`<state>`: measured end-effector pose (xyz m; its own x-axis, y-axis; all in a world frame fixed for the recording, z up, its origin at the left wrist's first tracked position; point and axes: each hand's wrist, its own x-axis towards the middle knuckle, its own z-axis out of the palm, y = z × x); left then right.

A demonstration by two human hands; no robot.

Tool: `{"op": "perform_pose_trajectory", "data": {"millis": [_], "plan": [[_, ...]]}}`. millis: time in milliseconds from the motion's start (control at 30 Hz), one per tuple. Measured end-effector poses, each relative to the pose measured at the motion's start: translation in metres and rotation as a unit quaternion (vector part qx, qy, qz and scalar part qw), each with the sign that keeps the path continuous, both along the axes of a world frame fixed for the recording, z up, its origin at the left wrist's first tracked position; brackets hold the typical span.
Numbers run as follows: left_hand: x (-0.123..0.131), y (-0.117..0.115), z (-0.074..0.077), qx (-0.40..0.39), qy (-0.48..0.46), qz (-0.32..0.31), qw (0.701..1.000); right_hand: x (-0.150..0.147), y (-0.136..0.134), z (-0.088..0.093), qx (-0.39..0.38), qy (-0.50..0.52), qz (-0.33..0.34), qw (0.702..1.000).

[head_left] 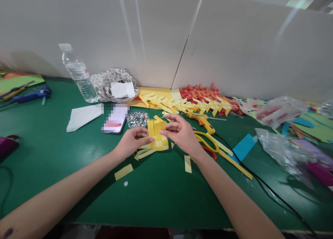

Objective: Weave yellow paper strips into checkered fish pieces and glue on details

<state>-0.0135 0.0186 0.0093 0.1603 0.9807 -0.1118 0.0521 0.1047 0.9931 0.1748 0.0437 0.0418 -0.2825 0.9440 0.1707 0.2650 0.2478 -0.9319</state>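
Between my hands is a woven piece of yellow and pale-yellow paper strips (pixel 159 133), held just over the table. My left hand (pixel 134 141) pinches its left edge, with loose pale strip ends poking out below the fingers. On the other side, my right hand (pixel 180 132) grips the right edge between thumb and fingers. Yellow-handled scissors (pixel 212 145) lie partly hidden behind my right wrist. A yellow glue gun (pixel 203 121) rests just beyond that hand. Close to my left fingers sits a clear container of googly eyes (pixel 137 119).
Finished woven paper fish, yellow (pixel 203 105) and red (pixel 200 91), line the wall. A water bottle (pixel 80 76), phone (pixel 116 119) and patterned pouch (pixel 114 83) stand at back left. A black cable (pixel 256 176) crosses the right side. Paper scraps (pixel 124 172) lie in front.
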Motion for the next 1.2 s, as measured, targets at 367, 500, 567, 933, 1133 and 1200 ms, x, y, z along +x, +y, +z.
{"op": "perform_pose_trajectory", "data": {"millis": [367,500,567,933,1133,1200], "plan": [[0.0000,-0.0014,0.0007,-0.022,-0.034,-0.002,0.999,0.0010,0.0000,-0.0001,-0.051,-0.003,0.037,0.998],[-0.0001,-0.0015,-0.0003,-0.020,-0.031,0.008,0.999,-0.0011,-0.0005,-0.0017,-0.043,-0.003,0.023,0.999],[0.0004,-0.0019,0.0005,-0.018,-0.030,0.011,0.999,-0.0025,-0.0007,-0.0029,-0.043,-0.001,0.021,0.999],[0.0014,-0.0040,0.0040,-0.023,-0.068,-0.040,0.997,-0.0080,-0.0028,-0.0078,-0.032,-0.009,0.034,0.999],[0.0007,-0.0028,0.0015,-0.023,-0.074,-0.035,0.996,-0.0065,-0.0017,-0.0090,-0.023,-0.001,0.004,1.000],[0.0010,-0.0031,0.0014,-0.025,-0.072,-0.031,0.997,-0.0054,-0.0011,-0.0091,-0.026,0.003,0.003,1.000]]}}
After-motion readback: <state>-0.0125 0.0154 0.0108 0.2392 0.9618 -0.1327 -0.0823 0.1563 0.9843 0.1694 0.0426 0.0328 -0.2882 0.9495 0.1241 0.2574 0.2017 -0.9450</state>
